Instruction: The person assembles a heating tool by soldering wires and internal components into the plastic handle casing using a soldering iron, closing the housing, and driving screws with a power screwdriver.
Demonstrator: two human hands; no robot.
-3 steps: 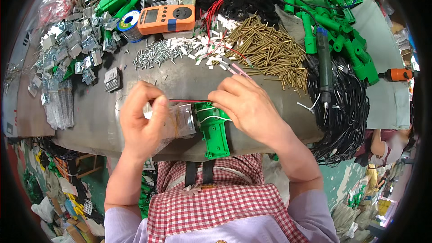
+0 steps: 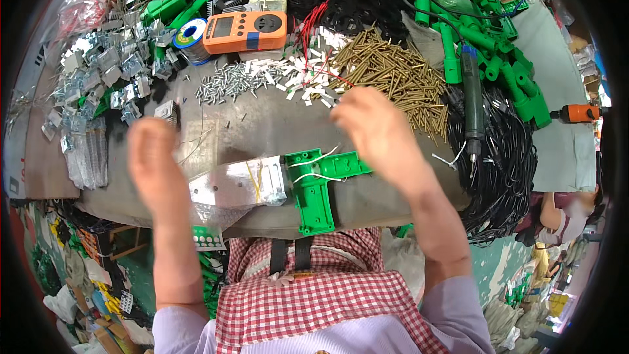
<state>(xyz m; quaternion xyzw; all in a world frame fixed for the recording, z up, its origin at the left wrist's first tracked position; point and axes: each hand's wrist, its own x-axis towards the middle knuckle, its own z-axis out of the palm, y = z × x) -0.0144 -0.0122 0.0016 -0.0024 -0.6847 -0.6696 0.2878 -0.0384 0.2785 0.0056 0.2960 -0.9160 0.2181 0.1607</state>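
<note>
A green T-shaped plastic part (image 2: 314, 190) with thin white wires lies at the near edge of the grey bench, joined to a shiny metal plate (image 2: 239, 185) on its left. Neither hand touches it. My left hand (image 2: 152, 157) hovers blurred above the bench, left of the plate, with nothing visible in it. My right hand (image 2: 377, 130) is lifted above and right of the green part. Its fingertips point toward the scattered small white pieces (image 2: 308, 82) and the heap of brass screws (image 2: 400, 75). It holds nothing.
An orange meter (image 2: 246, 31) and a solder spool (image 2: 190, 31) stand at the back. Small silver screws (image 2: 229, 82) lie mid-bench and metal brackets (image 2: 105, 72) pile up at left. Green plastic parts (image 2: 485, 33), a powered screwdriver (image 2: 473, 101) and black cables (image 2: 511, 170) sit at right.
Both hands have let go of the green part and metal plate and moved apart, the left outward to the left, the right up toward the white pieces.
</note>
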